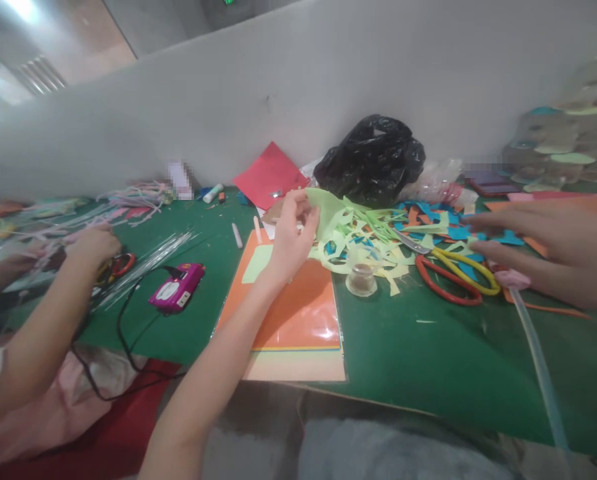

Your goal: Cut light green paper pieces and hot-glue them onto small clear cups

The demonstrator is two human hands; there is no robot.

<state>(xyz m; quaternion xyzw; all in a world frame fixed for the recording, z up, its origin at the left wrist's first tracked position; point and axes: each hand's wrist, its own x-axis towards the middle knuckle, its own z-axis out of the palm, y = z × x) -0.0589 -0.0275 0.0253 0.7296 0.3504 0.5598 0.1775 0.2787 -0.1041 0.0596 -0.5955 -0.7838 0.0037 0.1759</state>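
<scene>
My left hand [293, 230] reaches over a plastic-wrapped pack of orange paper [298, 313]. Its fingers are curled at the edge of a light green paper sheet [326, 208], which they appear to pinch. On the right, my right hand [543, 247] is slightly blurred, its fingers stretched out and apart above paper scraps. Just left of it lie scissors [451, 277] with one red and one yellow handle loop, their blades pointing into the scraps. Below the right hand is a pink piece [512, 278] on a pale blue strip [543, 367]. A small clear cup [362, 280] stands between the hands.
Cut paper scraps [363, 233] lie before a black plastic bag [373, 160]. Red paper [271, 175] leans at the wall. Left are a magenta device [177, 288] with a black cable, thin wires [148, 263] and another person's hand [96, 248]. Egg-tray-like shapes [563, 143] stand far right.
</scene>
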